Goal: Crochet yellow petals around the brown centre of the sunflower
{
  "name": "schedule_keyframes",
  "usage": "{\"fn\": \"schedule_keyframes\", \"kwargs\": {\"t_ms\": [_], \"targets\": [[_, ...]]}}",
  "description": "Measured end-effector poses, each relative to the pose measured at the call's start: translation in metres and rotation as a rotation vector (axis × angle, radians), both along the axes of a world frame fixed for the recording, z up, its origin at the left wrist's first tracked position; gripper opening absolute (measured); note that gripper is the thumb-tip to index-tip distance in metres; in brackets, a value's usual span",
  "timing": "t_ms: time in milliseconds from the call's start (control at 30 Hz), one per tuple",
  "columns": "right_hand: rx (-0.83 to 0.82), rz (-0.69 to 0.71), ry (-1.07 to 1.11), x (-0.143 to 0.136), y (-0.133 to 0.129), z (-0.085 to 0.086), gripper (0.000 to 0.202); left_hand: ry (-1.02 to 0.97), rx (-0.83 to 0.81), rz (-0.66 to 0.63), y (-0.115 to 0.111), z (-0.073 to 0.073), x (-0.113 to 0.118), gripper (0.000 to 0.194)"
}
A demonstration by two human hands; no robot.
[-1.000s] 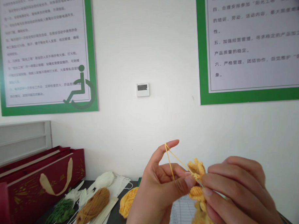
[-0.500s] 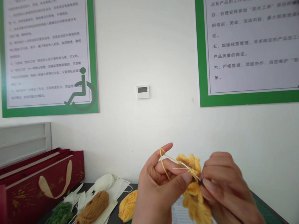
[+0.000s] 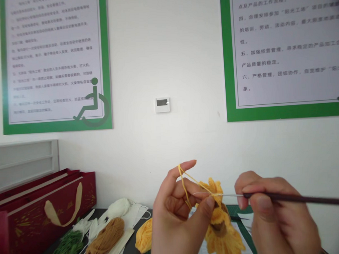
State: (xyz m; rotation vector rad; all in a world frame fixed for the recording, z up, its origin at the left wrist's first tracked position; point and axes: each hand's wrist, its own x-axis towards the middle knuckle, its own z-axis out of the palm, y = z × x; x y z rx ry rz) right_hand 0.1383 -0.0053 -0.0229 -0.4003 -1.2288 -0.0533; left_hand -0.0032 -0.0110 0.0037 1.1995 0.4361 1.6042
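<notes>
A yellow crochet piece with petal-like edges and brown inner parts point(image 3: 224, 234) hangs from my left hand point(image 3: 179, 215), its top pinched between thumb and fingers. Yellow yarn point(image 3: 192, 175) loops over my raised left index finger and runs down to the work. My right hand point(image 3: 272, 208) is closed on the dark handle of a crochet hook point(image 3: 272, 197), which lies nearly level and points left. The hook's thin metal shaft reaches the yarn at my left thumb tip. A thin pale strand or wire sticks out left of that thumb.
At the left stand dark red gift bags point(image 3: 50, 216) before a light grey box point(image 3: 26, 161). Brown yarn point(image 3: 105, 238), green yarn point(image 3: 67, 244), white yarn point(image 3: 118, 208) and a yellow skein point(image 3: 144, 236) lie on the table. A green cutting mat point(image 3: 236, 210) and papers lie beneath my hands.
My right hand has moved right, away from my left hand, and the hook has turned from slanted to nearly level. The crochet piece shows more of its brown inside.
</notes>
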Motion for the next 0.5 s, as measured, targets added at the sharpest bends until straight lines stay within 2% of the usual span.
{"fn": "schedule_keyframes", "kwargs": {"t_ms": [133,200,267,500], "targets": [[-0.315,0.547,0.193,-0.012,0.006,0.003,0.026,-0.051,-0.034,-0.131,0.005,0.001,-0.001,0.051],[-0.410,0.743,0.285,-0.019,0.007,0.001,0.026,-0.078,-0.026,-0.142,0.007,0.000,-0.001,0.046],[-0.412,0.781,0.329,-0.023,0.007,-0.002,0.022,-0.104,-0.006,-0.137,0.008,-0.002,0.000,0.045],[-0.186,0.619,0.114,-0.016,0.008,-0.003,0.005,-0.114,0.044,-0.144,0.003,-0.003,0.003,0.054]]}}
